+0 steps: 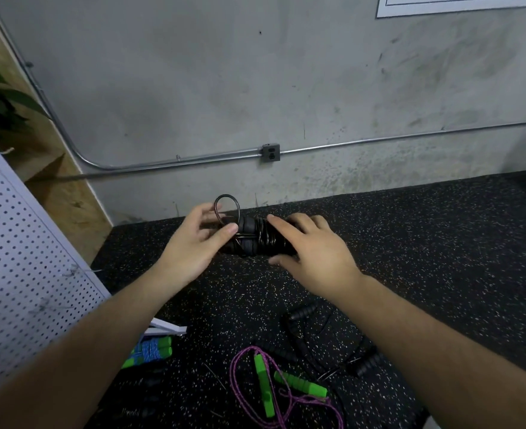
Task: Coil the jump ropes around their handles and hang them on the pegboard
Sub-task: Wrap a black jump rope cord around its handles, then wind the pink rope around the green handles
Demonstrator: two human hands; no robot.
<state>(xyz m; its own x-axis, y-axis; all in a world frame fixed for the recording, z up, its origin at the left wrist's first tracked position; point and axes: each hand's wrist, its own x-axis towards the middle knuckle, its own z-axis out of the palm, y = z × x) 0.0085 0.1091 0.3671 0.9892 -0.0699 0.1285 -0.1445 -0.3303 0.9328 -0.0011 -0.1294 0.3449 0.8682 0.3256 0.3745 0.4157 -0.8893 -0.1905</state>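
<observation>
Rope bundle point(249, 239) crosswise, long axis left-right.

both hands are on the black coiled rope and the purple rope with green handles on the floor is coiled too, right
No. In the head view the left hand and right hand are on the black coiled rope, but the purple rope with green handles lies loose on the floor, not coiled.

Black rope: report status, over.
Coiled black rope gripped in right hand; left hand pinches its loop. Not hung; pegboard at left. Loose purple rope on floor, nearer.
</observation>
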